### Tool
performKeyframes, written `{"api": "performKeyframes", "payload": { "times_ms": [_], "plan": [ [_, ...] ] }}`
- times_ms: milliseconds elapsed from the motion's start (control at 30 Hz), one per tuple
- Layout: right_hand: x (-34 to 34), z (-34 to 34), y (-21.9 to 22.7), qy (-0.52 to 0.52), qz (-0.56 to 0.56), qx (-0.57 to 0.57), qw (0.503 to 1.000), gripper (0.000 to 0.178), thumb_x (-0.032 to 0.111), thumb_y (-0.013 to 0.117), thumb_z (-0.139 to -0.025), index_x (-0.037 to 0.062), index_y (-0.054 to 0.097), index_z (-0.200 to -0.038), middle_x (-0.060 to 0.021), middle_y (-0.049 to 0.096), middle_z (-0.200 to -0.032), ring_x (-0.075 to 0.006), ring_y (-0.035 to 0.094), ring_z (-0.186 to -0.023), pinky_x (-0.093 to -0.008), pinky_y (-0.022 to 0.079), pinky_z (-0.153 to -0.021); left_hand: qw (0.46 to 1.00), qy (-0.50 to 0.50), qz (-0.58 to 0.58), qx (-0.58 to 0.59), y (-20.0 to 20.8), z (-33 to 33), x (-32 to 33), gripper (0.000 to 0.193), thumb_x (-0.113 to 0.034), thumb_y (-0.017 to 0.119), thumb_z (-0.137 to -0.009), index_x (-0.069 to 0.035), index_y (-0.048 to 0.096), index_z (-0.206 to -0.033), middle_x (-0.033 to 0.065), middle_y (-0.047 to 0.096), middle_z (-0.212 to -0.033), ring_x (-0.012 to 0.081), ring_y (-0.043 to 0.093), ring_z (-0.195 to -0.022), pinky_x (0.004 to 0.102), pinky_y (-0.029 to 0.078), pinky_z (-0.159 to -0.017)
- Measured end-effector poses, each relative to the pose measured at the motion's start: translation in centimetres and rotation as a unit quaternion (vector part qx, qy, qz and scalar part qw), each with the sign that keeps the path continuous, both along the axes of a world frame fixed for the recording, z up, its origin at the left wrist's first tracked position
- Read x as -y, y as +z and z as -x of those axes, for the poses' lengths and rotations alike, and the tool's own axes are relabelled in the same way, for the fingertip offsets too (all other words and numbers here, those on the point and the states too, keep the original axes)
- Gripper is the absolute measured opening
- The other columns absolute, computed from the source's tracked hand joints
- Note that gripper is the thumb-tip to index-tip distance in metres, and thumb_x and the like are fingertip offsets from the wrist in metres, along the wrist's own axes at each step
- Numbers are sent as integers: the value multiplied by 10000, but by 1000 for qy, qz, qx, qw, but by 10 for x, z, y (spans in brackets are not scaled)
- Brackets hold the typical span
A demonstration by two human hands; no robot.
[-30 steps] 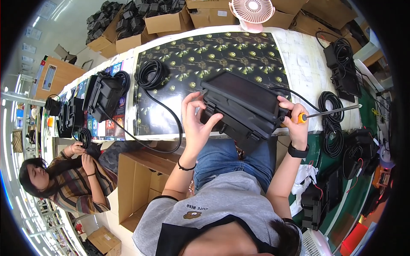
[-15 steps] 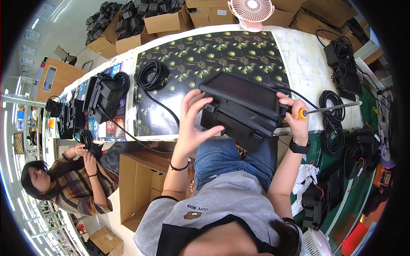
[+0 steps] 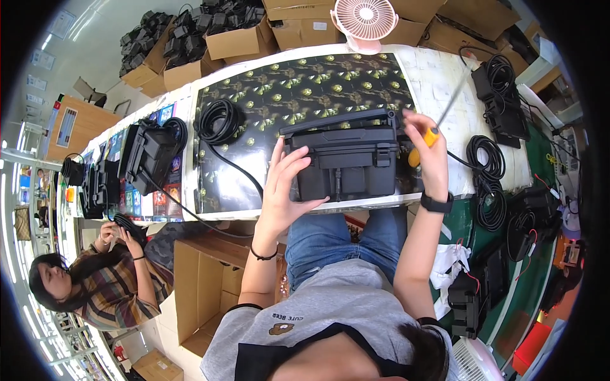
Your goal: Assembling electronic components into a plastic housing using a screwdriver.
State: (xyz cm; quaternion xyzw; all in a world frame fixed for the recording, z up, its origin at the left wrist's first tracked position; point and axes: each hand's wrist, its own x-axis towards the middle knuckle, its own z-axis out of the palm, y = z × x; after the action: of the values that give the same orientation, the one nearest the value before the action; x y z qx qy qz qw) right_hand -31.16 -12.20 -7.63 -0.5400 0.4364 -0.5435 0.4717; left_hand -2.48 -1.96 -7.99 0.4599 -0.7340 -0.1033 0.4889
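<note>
A black plastic box [image 3: 346, 171] with latches on its near side sits at the table's front edge. Its flat hinged panel [image 3: 337, 122] tilts slightly above the body. My left hand [image 3: 283, 184] grips the box's left end, thumb low on the near side and fingers over the top. Just off the right end, my right hand [image 3: 434, 159] is closed around the yellow-orange handle of a screwdriver [image 3: 431, 136]. The shaft points away to the far right. A black cable runs from behind the box to a coil [image 3: 486, 155] on the right.
A coiled cable [image 3: 219, 120] lies on the dark patterned sheet [image 3: 298, 82]. More black boxes [image 3: 151, 152] stand at the left, others [image 3: 505, 108] at the right. A pink fan [image 3: 365, 22] stands at the far edge, before cartons [image 3: 238, 41]. A co-worker [image 3: 108, 279] sits at left holding cable.
The box has turned so its latched side faces me, with the panel nearly edge-on. My right hand has come off the box, and the screwdriver shaft has swung from pointing right to pointing away.
</note>
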Motion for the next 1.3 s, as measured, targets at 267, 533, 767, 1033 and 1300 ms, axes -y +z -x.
{"api": "performKeyframes", "payload": {
  "times_ms": [267, 533, 767, 1033, 1300],
  "plan": [
    [-64, -26, 29, -48, 49, -269, 961, 283, 190, 735, -874, 84, 685, -1132, -79, 534, -893, -240, 574, -859, -330, 462, -792, 1000, -4, 17, 24, 7, -2, 11, 870, -145, 955, -509, -80, 533, -1267, 152, 620, -1291, 371, 523, -1288, 590, 275, -1170],
    [-56, -24, 34, 18, 63, -213, 975, 331, 53, 784, -775, 96, 730, -1099, -33, 576, -997, -170, 519, -831, -288, 452, -760, 1000, 3, -3, -12, -5, 0, 1, 791, -110, 941, -517, -105, 591, -1227, 84, 612, -1327, 455, 381, -1383, 586, 382, -1108],
    [-45, -37, 47, -3, 169, -262, 950, 356, 90, 751, -833, 75, 681, -1181, -109, 656, -1071, -271, 632, -1033, -330, 499, -838, 994, 53, 46, 83, -3, -4, -3, 798, -223, 955, -507, -157, 584, -1210, 56, 608, -1359, 405, 404, -1385, 593, 215, -1179],
    [-55, -57, 48, -10, 309, -463, 831, 505, 31, 756, -744, 63, 615, -1228, -125, 610, -1307, -285, 565, -1250, -444, 426, -1086, 991, -31, 71, 105, 3, -15, 22, 830, -343, 938, -579, -121, 505, -1252, 115, 638, -1299, 322, 578, -1241, 554, 325, -1127],
    [-56, -47, 52, 39, 252, -522, 814, 616, 189, 737, -828, 72, 515, -1390, -105, 514, -1450, -279, 484, -1345, -454, 363, -1127, 983, -46, 132, 116, -6, -20, 42, 709, -364, 940, -558, -54, 632, -1117, 123, 689, -1181, 380, 618, -1161, 503, 482, -1001]
  ]
}}
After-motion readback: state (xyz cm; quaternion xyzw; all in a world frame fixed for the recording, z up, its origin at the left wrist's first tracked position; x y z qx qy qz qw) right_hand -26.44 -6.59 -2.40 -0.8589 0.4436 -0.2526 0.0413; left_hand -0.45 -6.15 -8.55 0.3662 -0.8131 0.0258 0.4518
